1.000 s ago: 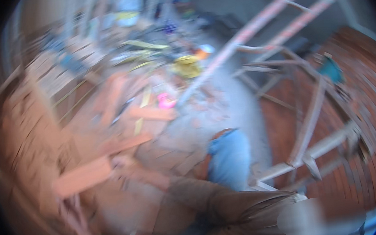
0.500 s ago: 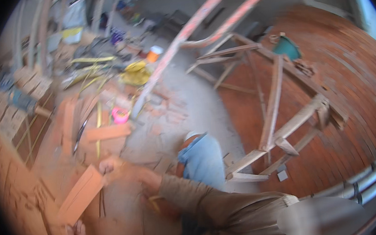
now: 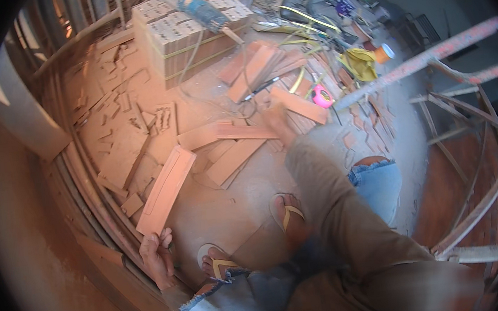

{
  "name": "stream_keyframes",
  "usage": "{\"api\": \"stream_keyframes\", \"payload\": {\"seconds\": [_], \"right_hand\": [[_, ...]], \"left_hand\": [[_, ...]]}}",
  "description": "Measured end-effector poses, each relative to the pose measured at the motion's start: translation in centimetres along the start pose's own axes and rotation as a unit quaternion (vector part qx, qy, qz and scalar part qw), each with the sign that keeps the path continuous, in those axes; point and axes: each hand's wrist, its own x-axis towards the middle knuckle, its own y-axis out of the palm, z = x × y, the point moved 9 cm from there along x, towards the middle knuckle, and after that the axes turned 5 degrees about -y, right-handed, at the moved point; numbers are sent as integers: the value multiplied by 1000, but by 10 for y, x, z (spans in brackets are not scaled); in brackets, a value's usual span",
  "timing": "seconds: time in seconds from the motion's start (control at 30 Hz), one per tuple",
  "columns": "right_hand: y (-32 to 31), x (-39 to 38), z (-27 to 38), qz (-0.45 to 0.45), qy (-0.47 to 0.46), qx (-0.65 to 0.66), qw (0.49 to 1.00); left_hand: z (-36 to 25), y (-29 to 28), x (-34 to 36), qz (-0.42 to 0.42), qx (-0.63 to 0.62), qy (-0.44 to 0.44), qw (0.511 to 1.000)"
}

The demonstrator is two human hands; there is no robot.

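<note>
My left hand (image 3: 156,254) grips the lower end of a long terracotta tile (image 3: 164,193) with a thin rectangular line on its face. Farther forward, my right hand (image 3: 274,114) is at an orange tile (image 3: 307,106) in a loose pile; its fingers are blurred, so I cannot tell if it grips it. Below the hands are other terracotta pieces (image 3: 234,160). A pink tape measure (image 3: 322,95) lies right of my right hand, and a blue power tool (image 3: 205,13) rests on stacked boxes (image 3: 171,61). My sandalled feet show below.
A pink-streaked ladder (image 3: 414,61) crosses the right side beside a wooden frame (image 3: 475,199) at a floor edge with a lower space beyond. Broken offcuts (image 3: 112,102) cover the floor at left, beside a curved rim (image 3: 88,195). A yellow cloth (image 3: 360,62) and orange container (image 3: 384,53) lie behind.
The view has swung leftward. My right hand has left the upper end of the tile in my left hand and moved forward and right to the pile.
</note>
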Motion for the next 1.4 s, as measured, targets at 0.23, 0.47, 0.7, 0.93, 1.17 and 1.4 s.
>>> {"api": "stream_keyframes", "payload": {"seconds": [0.23,0.47,0.7,0.93,1.17,1.4], "right_hand": [[-4,71,24,-3,-242,-320,916],[20,111,6,61,-315,-456,830],[-17,116,-9,46,-366,-493,788],[-113,108,-61,243,-149,-415,864],[-124,86,-142,187,84,-276,939],[-110,82,-140,175,67,-252,949]], "left_hand": [[-17,-26,-82,-126,24,58,990],[-18,-25,-103,-176,21,59,982],[-13,-8,-71,-128,-1,56,990],[0,2,-48,-111,-22,34,993],[-1,11,-37,-129,-29,24,991],[-16,7,-50,-107,-10,52,993]]}}
